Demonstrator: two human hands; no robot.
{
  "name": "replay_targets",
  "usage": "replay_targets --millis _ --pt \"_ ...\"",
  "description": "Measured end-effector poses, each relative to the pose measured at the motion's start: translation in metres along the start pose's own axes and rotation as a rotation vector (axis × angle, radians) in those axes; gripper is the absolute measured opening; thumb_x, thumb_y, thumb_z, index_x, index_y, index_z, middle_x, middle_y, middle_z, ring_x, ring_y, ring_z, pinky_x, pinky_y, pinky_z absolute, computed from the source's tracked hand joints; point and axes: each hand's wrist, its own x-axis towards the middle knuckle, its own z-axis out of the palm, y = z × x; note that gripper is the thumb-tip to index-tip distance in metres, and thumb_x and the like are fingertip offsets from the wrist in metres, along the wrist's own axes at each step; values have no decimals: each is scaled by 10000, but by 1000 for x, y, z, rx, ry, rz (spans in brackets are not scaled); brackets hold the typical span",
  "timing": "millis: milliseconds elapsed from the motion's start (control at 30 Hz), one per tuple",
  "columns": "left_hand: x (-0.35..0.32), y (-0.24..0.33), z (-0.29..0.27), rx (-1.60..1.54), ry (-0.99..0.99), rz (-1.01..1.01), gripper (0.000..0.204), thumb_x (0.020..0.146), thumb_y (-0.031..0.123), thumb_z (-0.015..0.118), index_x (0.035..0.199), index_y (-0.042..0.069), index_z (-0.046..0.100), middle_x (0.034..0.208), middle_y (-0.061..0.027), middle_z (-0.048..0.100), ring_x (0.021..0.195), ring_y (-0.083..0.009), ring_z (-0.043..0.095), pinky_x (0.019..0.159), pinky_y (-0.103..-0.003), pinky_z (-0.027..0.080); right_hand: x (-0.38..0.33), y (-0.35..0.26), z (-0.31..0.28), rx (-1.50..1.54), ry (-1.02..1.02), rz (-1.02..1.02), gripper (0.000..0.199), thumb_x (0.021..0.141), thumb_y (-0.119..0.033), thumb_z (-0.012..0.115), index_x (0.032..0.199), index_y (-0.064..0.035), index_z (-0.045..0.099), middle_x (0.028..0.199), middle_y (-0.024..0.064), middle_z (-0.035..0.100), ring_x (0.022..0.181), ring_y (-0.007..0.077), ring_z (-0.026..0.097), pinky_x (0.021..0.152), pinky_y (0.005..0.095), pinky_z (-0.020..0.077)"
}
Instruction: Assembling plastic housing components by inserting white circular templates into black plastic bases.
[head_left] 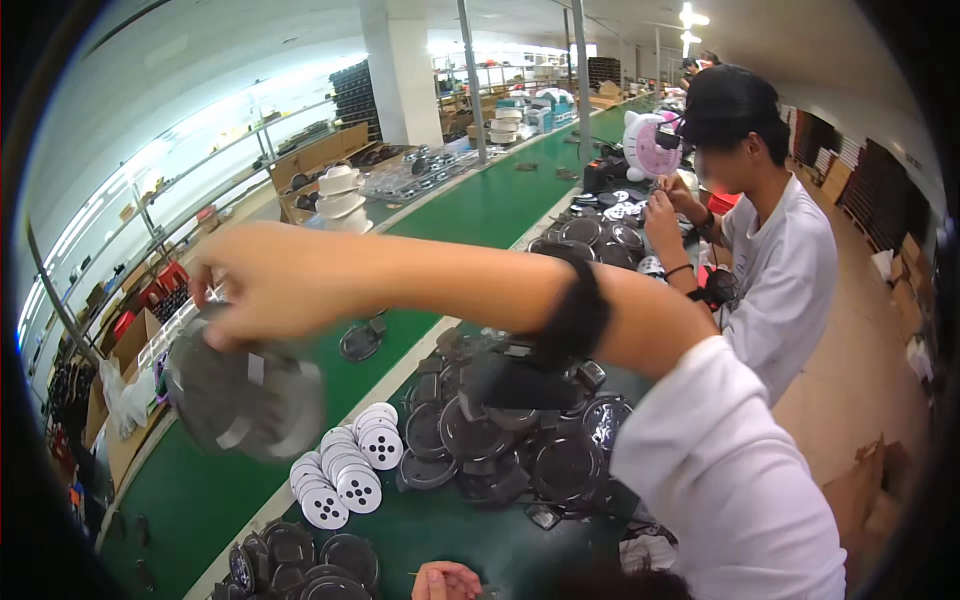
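The right hand [270,285], reaching across to the left of the frame, has its grip closed on a dark round disc [245,400], held in the air above the green surface [200,500]. The left hand [445,580], at the lower edge, is mostly cut off, so its grip cannot be told. Risk: the disc hangs from the fingertips only and could slip and drop. Count: about ten white perforated discs [345,465] in two rows; the dark covers [500,440] at centre lie overlapped, too many to count.

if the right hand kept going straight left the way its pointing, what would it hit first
Hedged, since depth is unclear: the right hand, gripping a blurred grey disc, points left over the green conveyor; beyond lie cardboard boxes and shelving.
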Motion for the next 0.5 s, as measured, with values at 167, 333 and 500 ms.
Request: replay_targets --millis 167,333,500 --pt "5 -2 0 -14 -27 5 269 968 263 407 915 33 535 753 -77 575 605 -133 513 544 -232 388 -137 -25 -25 218 -188 384 375 828 -206 611 1136 -35 483 782 31 480 724 118 483 659 268 404" --pt "2 -2 1 48 10 0 274 969 257 400 912 29 542 741 -72 578 606 -128 524 542 -221 387 -237 -21 3 -72 -138 555 376 782 -174 656 1099 -51 496 852 63 481 705 194 521 648 308 443" --pt "0 3 6 54 38 -45 267 969 245 396 902 31 541 735 -70 574 607 -129 526 542 -220 388 -277 -3 28 -538 -116 345 391 692 -176 711 1030 -95 533 1038 64 473 938 224 506 790 347 419"
